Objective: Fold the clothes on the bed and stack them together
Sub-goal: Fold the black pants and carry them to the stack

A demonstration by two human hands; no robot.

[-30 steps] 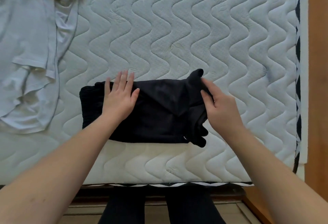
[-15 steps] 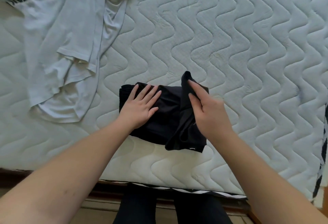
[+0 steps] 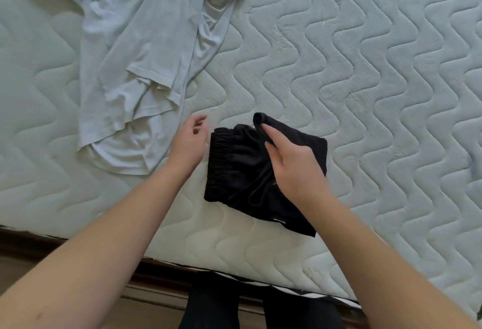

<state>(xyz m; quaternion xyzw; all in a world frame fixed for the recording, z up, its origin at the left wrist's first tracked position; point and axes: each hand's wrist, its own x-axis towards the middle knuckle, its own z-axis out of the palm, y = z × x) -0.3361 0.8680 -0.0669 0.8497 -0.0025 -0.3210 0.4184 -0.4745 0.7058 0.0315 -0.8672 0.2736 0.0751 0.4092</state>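
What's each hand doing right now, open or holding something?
Left hand: open, fingers loosely curled, holding nothing, beside the black shorts.
Right hand: pinching a fold of the black shorts.

- The mattress (image 3: pixel 365 73) is white, with a quilted pattern of wavy lines over all its surface.
- The folded shorts (image 3: pixel 234 169) are plain black, with one small white mark near the lower edge.
- The T-shirt (image 3: pixel 146 49) is white and carries black letters.
- The bed frame (image 3: pixel 39 244) below the mattress is dark brown.
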